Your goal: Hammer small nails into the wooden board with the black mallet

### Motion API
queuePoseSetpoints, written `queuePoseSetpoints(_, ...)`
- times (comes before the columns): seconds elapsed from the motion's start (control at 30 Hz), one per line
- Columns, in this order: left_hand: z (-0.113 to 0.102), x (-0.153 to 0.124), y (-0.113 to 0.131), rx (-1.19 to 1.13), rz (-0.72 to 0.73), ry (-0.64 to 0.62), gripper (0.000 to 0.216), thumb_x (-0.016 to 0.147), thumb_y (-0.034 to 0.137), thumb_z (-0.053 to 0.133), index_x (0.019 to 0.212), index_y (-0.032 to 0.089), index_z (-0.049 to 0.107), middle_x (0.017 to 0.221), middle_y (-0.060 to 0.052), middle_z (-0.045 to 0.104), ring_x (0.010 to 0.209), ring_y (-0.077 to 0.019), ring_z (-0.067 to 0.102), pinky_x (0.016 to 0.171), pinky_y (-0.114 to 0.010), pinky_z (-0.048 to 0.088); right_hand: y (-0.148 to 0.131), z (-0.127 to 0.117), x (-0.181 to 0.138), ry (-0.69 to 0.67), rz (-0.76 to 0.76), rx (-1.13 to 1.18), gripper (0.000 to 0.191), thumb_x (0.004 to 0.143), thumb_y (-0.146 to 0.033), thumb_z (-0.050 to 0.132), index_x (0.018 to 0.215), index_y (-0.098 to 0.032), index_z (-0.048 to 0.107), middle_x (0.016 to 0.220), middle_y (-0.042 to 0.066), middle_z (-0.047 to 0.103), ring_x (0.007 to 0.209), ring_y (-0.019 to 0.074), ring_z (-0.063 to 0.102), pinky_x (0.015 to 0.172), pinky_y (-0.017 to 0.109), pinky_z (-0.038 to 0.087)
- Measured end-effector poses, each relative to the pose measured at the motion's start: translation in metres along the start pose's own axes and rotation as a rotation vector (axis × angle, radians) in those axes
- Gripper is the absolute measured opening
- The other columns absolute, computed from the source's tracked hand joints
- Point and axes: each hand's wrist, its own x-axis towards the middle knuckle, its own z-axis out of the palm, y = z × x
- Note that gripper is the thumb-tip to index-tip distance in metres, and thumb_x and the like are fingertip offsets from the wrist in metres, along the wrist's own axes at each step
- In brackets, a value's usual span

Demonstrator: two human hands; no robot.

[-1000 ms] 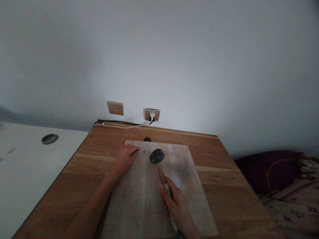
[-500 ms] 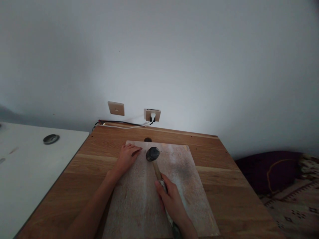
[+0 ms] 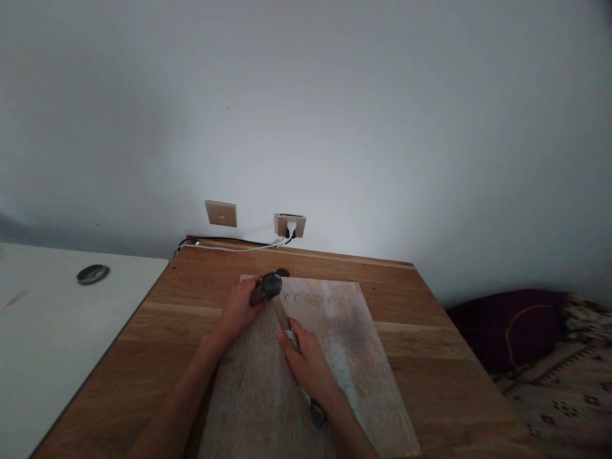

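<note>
My right hand (image 3: 308, 363) is wrapped round the handle of a hammer (image 3: 271, 285) with a dark, blocky head and a pale wooden shaft. The head is directly over the fingertips of my left hand (image 3: 238, 312), hiding part of them. That left hand rests at the far left corner of a worn, whitish wooden board (image 3: 268, 395), its fingers drawn together; whatever they pinch, if anything, cannot be seen. Right of the hammer head, several small nails (image 3: 307, 297) appear in a row along the board's far edge.
The board lies on a wooden tabletop (image 3: 411, 357) against a wall. Black and white cables (image 3: 229, 245) run along the back to a wall socket (image 3: 290, 225). A round metal dish (image 3: 93, 275) sits on the white table (image 3: 43, 344) at left. Purple fabric (image 3: 507, 325) lies at right.
My right hand has shifted the hammer left, so its head now covers the fingertips of my left hand. The left hand stays at the board's corner. The row of nails shows more clearly.
</note>
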Motion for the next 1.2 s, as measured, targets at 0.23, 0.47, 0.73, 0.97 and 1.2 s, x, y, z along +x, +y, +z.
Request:
queuePoseSetpoints(0.23, -0.007, -0.018, 0.002, -0.040, 0.006, 0.225, 0.033, 0.094, 0.021, 0.053, 0.124, 0.020, 0.064, 0.132, -0.013, 0.058, 0.125, -0.0264, 0.060, 0.111, -0.049, 0.049, 0.007, 0.002, -0.007, 0.013, 0.061, 0.151, 0.045, 0.095, -0.059, 0.057, 0.111, -0.018, 0.066, 0.056, -0.008, 0.049, 0.038, 0.0089, 0.043, 0.036, 0.019, 0.033)
queuePoseSetpoints(0.47, -0.019, -0.063, 0.019, 0.053, 0.056, 0.191, 0.030, 0.103, 0.034, 0.046, 0.091, 0.022, 0.070, 0.132, -0.010, 0.063, 0.120, -0.0266, 0.061, 0.106, -0.051, 0.054, 0.031, 0.006, -0.057, 0.339, 0.279, 0.822, 0.066, 0.079, -0.077, 0.068, 0.116, -0.023, 0.055, 0.060, -0.011, 0.051, 0.034, 0.0082, 0.044, 0.030, 0.019, 0.035)
queuePoseSetpoints(0.73, -0.031, -0.114, 0.006, 0.253, 0.009, 0.109, 0.033, 0.099, 0.045, 0.048, 0.113, 0.024, 0.071, 0.136, -0.011, 0.064, 0.120, -0.0315, 0.066, 0.100, -0.054, 0.059, 0.050, -0.008, -0.069, 0.304, 0.293, 0.677, 0.063, 0.079, -0.077, 0.069, 0.103, -0.020, 0.065, 0.083, 0.006, 0.075, 0.065, 0.0243, 0.074, 0.059, 0.036, 0.061)
queuePoseSetpoints(0.97, -0.044, -0.137, -0.004, 0.231, -0.015, 0.006, 0.037, 0.095, 0.049, 0.046, 0.115, 0.030, 0.071, 0.127, -0.005, 0.074, 0.107, -0.0329, 0.074, 0.094, -0.055, 0.065, 0.067, -0.057, -0.102, 0.574, -0.096, -0.466, 0.037, 0.105, -0.040, 0.046, 0.120, -0.020, 0.073, 0.104, 0.012, 0.078, 0.093, 0.0283, 0.076, 0.082, 0.042, 0.063)
queuePoseSetpoints(1.2, -0.029, -0.122, 0.015, 0.176, 0.097, -0.007, 0.038, 0.094, 0.049, 0.045, 0.118, 0.035, 0.071, 0.125, -0.002, 0.076, 0.100, -0.0337, 0.077, 0.080, -0.050, 0.070, 0.116, -0.106, -0.126, 0.568, -0.221, -0.889, 0.035, 0.105, -0.029, 0.052, 0.137, -0.024, 0.066, 0.137, 0.008, 0.070, 0.133, 0.0271, 0.061, 0.110, 0.045, 0.053)
